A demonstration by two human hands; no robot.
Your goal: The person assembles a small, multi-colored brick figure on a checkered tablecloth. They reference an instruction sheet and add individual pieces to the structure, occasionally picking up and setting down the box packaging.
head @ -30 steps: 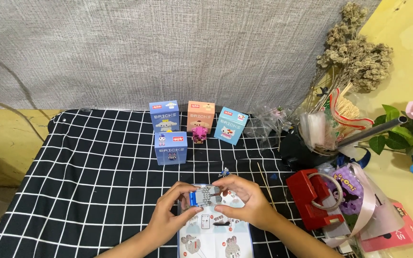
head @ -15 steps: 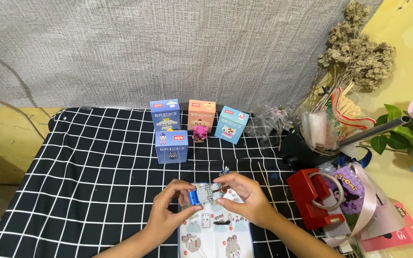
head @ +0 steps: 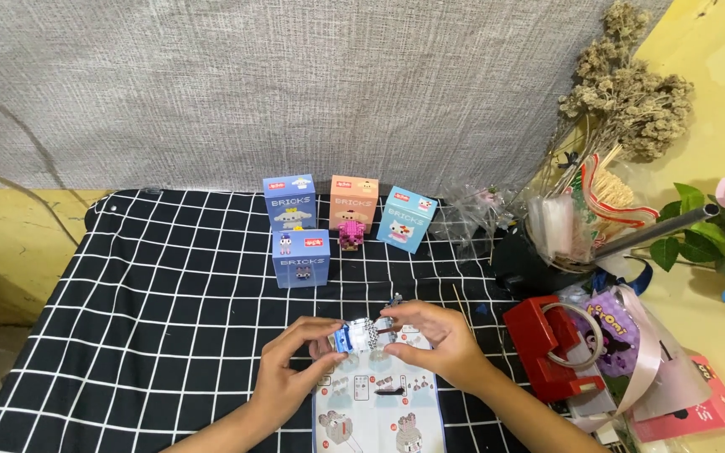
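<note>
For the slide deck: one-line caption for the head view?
Left hand and right hand hold a small brick model over an instruction sheet on a checked cloth, four boxes behind.

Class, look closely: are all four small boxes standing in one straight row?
No: three boxes stand in a row, and the fourth blue box stands in front.
</note>
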